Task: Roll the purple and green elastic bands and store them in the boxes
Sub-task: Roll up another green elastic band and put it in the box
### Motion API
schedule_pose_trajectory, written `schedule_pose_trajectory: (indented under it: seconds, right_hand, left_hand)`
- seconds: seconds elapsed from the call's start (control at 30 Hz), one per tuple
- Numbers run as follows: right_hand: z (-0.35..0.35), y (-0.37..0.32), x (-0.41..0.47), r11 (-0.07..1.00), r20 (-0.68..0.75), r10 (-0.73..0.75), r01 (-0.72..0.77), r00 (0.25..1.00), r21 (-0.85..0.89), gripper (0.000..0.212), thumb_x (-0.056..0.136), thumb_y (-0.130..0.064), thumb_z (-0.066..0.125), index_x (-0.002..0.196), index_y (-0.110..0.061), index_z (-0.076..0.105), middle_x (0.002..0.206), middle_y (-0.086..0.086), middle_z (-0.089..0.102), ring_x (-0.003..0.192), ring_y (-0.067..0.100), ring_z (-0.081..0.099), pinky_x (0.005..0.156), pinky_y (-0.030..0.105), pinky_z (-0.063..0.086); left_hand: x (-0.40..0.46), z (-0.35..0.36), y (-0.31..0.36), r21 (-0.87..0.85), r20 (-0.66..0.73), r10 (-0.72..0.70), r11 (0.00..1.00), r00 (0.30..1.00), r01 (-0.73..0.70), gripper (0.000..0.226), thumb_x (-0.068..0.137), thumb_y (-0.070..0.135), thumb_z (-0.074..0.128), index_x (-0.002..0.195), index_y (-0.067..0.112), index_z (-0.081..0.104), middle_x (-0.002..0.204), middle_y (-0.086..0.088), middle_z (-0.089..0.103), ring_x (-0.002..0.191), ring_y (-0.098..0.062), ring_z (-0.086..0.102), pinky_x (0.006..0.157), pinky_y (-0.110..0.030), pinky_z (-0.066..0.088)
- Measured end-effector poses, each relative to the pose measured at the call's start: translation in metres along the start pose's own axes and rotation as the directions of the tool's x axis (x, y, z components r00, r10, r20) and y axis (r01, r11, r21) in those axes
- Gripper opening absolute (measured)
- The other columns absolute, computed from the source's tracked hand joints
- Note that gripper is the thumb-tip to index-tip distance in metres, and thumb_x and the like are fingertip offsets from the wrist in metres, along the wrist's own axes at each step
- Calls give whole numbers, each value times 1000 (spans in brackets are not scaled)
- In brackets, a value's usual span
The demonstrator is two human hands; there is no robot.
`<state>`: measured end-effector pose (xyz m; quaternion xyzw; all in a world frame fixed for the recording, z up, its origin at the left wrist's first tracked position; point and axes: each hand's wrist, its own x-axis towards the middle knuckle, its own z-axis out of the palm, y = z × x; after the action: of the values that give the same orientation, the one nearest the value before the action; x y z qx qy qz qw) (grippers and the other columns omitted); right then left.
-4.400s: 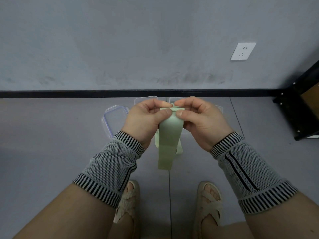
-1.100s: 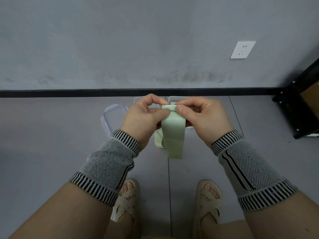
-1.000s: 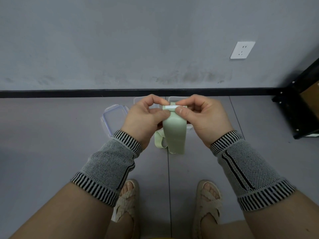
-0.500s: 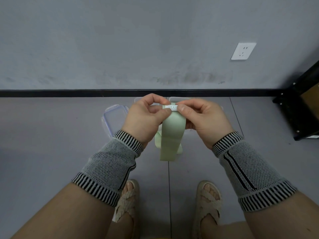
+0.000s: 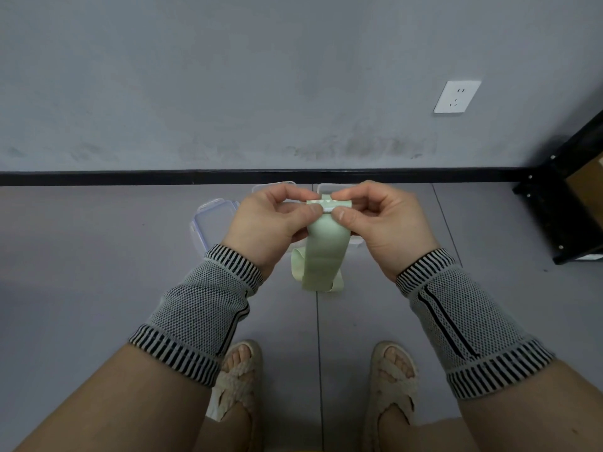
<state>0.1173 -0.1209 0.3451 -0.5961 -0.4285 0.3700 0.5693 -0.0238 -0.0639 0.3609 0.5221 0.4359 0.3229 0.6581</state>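
A pale green elastic band point(image 5: 326, 252) hangs in front of me, its top end wound into a small roll. My left hand point(image 5: 267, 223) and my right hand point(image 5: 381, 220) both pinch that roll between thumb and fingers at chest height. The loose end dangles down in a loop. On the floor behind my hands stand clear plastic boxes point(image 5: 321, 190), mostly hidden, with a clear lid point(image 5: 208, 223) lying to their left. No purple band is visible.
A grey wall with a black skirting strip point(image 5: 130, 177) runs across behind the boxes. A white socket point(image 5: 456, 96) sits on the wall at right. A black shelf frame point(image 5: 567, 203) stands at far right. My sandalled feet point(image 5: 241, 380) are below.
The hanging part of the green band has grown shorter as the roll at the top took up more of it. Both hands stayed in about the same place.
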Motion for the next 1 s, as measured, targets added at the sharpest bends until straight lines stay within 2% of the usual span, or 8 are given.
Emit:
schedule_pose_trajectory:
  seconds: [0.1, 0.2, 0.3, 0.43, 0.6, 0.73, 0.9, 1.0]
  right_hand:
    - [-1, 0, 0, 1000, 31, 21, -22, 999, 18, 23, 79, 3, 69, 84, -20, 69, 93, 23, 68, 90, 39, 65, 83, 50, 55]
    - [-2, 2, 0, 995, 57, 76, -79, 996, 63, 18, 82, -9, 70, 94, -22, 70, 90, 18, 69, 88, 35, 68, 83, 50, 56]
    - [-3, 2, 1, 993, 50, 101, -104, 994, 55, 10, 86, -12, 66, 88, -21, 71, 86, 16, 71, 81, 35, 68, 76, 50, 57]
    - [-4, 1, 0, 994, 47, 95, -97, 994, 51, 11, 84, -5, 67, 84, -17, 70, 81, 15, 70, 73, 24, 67, 67, 37, 55]
    - [-5, 1, 0, 996, 32, 63, -65, 997, 60, 18, 82, 0, 67, 84, -17, 69, 93, 29, 66, 81, 35, 67, 75, 41, 57]
    - [-5, -1, -1, 998, 19, 38, -39, 999, 45, 21, 79, 4, 68, 83, -18, 68, 94, 29, 65, 80, 30, 64, 77, 39, 57]
    - [-2, -1, -1, 997, 20, 53, -54, 998, 52, 24, 78, 5, 69, 84, -19, 69, 98, 28, 65, 92, 38, 65, 83, 43, 56]
    - [-3, -2, -1, 987, 47, 108, -113, 993, 113, 22, 81, -1, 68, 91, -20, 68, 91, 18, 68, 83, 28, 69, 77, 37, 57]
  left_hand:
    - [0, -1, 0, 14, -3, 29, 999, 1000, -29, 16, 82, -4, 64, 78, 12, 63, 83, -21, 66, 78, -28, 61, 79, -39, 51]
    - [0, -2, 1, 24, -10, 48, 999, 999, -48, 17, 81, -5, 64, 79, 11, 63, 82, -21, 64, 81, -31, 58, 85, -46, 48]
    - [0, -3, 0, 47, -8, 65, 997, 998, -65, 19, 80, -7, 64, 79, 12, 63, 77, -14, 65, 76, -27, 61, 80, -39, 51]
    - [-1, -2, 1, -9, 8, 21, 1000, 1000, -21, 21, 80, -10, 62, 85, 10, 62, 74, -7, 68, 69, -19, 67, 72, -34, 57]
    - [0, -1, 2, 18, 26, -61, 998, 998, 61, 15, 82, 0, 65, 93, 9, 64, 77, -6, 70, 69, -15, 67, 66, -27, 57]
    - [0, -2, 2, 14, -5, -63, 998, 998, 63, 7, 86, 9, 63, 88, 12, 69, 79, -5, 70, 69, -13, 65, 66, -24, 55]
    - [-1, -3, 4, -34, -31, 1, 999, 1000, -3, 15, 86, 0, 60, 83, 12, 69, 68, 0, 71, 61, -9, 66, 60, -19, 55]
    - [-1, -3, 4, -28, -48, 24, 999, 999, -26, 19, 86, -1, 60, 81, 14, 70, 67, 1, 71, 61, -9, 64, 63, -21, 56]
